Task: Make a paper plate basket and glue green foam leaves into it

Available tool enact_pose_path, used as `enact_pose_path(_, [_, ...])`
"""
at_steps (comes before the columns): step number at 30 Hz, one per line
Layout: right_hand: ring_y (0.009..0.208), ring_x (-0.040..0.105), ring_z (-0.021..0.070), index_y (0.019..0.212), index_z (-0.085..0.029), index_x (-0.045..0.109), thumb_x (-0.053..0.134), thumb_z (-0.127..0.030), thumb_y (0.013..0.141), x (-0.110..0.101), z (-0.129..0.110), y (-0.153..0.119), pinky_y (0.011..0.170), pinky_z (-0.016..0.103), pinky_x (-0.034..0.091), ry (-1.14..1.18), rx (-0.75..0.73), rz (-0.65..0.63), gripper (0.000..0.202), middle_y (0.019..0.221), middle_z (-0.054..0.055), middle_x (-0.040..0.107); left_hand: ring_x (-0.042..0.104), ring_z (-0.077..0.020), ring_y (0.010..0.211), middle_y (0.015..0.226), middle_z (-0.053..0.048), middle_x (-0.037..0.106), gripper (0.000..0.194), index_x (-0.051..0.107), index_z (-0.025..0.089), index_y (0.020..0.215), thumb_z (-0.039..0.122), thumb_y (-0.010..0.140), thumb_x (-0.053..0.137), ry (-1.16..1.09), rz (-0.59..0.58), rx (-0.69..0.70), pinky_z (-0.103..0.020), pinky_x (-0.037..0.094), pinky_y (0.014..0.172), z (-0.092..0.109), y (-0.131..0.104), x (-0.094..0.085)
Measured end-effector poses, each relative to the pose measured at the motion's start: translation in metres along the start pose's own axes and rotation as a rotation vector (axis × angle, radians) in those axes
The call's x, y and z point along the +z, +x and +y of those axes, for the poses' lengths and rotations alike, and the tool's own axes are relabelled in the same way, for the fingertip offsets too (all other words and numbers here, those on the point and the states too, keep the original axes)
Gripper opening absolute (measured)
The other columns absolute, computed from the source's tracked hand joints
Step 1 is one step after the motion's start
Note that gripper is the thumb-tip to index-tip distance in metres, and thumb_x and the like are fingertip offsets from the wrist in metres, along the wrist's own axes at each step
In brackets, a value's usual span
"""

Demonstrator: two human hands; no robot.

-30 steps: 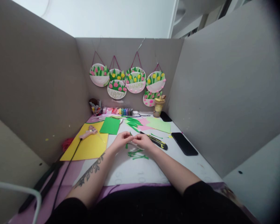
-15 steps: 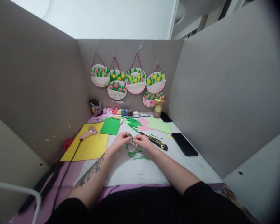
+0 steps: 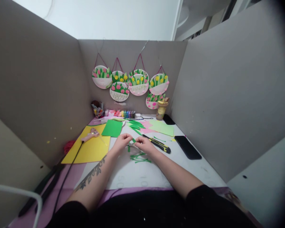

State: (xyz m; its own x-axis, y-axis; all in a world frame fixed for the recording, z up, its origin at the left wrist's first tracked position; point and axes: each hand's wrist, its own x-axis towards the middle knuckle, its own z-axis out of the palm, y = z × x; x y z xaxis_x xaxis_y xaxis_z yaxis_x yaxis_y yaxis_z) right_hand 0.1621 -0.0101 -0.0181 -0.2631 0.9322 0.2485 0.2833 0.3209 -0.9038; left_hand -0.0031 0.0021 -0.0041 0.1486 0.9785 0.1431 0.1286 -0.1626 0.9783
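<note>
A small green paper piece (image 3: 133, 140) is pinched between my two hands over the middle of the table. My left hand (image 3: 122, 141) has its fingertips closed on one end, and my right hand (image 3: 143, 143) grips the other. Just below them lie thin green paper scraps (image 3: 140, 157). Beyond my hands is a pile of cut green leaf shapes (image 3: 136, 125). A black and yellow utility knife (image 3: 160, 145) rests right beside my right hand.
At left, a pink glue gun (image 3: 90, 135) lies on yellow sheets (image 3: 95, 152), its cord trailing forward. A green sheet (image 3: 112, 128), pale green paper (image 3: 165, 126) and a dark phone (image 3: 188, 147) lie around. Paint bottles (image 3: 128, 114) line the back; decorated plates (image 3: 139, 83) hang above.
My hands have drawn slightly apart at the fingertips, so more of the green paper piece shows between them. Everything on the table stays where it was.
</note>
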Motion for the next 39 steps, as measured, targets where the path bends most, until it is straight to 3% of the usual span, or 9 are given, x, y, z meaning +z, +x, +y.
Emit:
enact_pose_path(6, [0.058, 0.045, 0.0104, 0.067, -0.017, 0.055, 0.058, -0.033, 0.07, 0.005, 0.004, 0.002, 0.057, 0.022, 0.036, 0.073, 0.011, 0.103, 0.017, 0.06, -0.004, 0.05, 0.041, -0.0093, 0.054, 0.058, 0.003, 0.048, 0.023, 0.056, 0.015, 0.065, 0.037, 0.067, 0.061, -0.001, -0.087, 0.021, -0.021, 0.031, 0.05, -0.002, -0.003, 0.01])
enact_pose_path(14, [0.054, 0.042, 0.0092, 0.066, -0.017, 0.056, 0.06, -0.032, 0.068, -0.001, 0.009, 0.004, 0.053, 0.021, 0.035, 0.135, 0.066, 0.066, 0.016, 0.058, -0.004, 0.051, 0.03, -0.0061, 0.044, 0.051, 0.008, 0.036, 0.03, 0.047, 0.017, 0.063, 0.043, 0.067, 0.062, -0.146, 0.018, -0.093, -0.02, 0.022, 0.044, 0.001, 0.0, 0.002])
enact_pose_path(23, [0.051, 0.04, 0.0081, 0.069, -0.018, 0.054, 0.058, -0.033, 0.071, -0.008, 0.017, 0.005, 0.051, 0.02, 0.034, 0.187, 0.098, -0.015, 0.016, 0.058, -0.006, 0.047, 0.026, -0.0043, 0.042, 0.053, 0.007, 0.037, 0.035, 0.043, 0.018, 0.063, 0.045, 0.064, 0.065, -0.236, 0.067, -0.164, -0.021, 0.016, 0.041, 0.006, 0.003, -0.009])
enact_pose_path(30, [0.061, 0.047, 0.0107, 0.075, -0.016, 0.057, 0.059, -0.037, 0.07, -0.015, 0.014, 0.006, 0.061, 0.024, 0.038, 0.18, 0.049, 0.1, 0.021, 0.066, -0.003, 0.053, 0.031, -0.0058, 0.044, 0.054, 0.007, 0.038, 0.032, 0.051, 0.017, 0.068, 0.047, 0.066, 0.064, -0.144, 0.191, -0.131, -0.02, 0.019, 0.042, 0.0, 0.007, -0.016])
enact_pose_path(34, [0.067, 0.051, 0.0128, 0.089, -0.017, 0.06, 0.062, -0.037, 0.069, -0.003, 0.014, 0.006, 0.06, 0.025, 0.04, 0.139, 0.02, 0.093, 0.029, 0.078, 0.0, 0.059, 0.037, -0.0081, 0.05, 0.057, 0.004, 0.043, 0.028, 0.054, 0.016, 0.068, 0.044, 0.069, 0.059, -0.005, 0.125, -0.055, -0.021, 0.028, 0.046, -0.006, 0.005, -0.004])
enact_pose_path(39, [0.06, 0.048, 0.0116, 0.072, -0.018, 0.058, 0.059, -0.032, 0.072, 0.008, 0.017, 0.007, 0.056, 0.022, 0.038, 0.074, 0.009, 0.09, 0.015, 0.064, -0.002, 0.054, 0.045, -0.011, 0.059, 0.065, 0.001, 0.051, 0.026, 0.056, 0.015, 0.069, 0.041, 0.07, 0.058, 0.072, -0.017, 0.03, -0.022, 0.035, 0.053, -0.009, -0.001, 0.013])
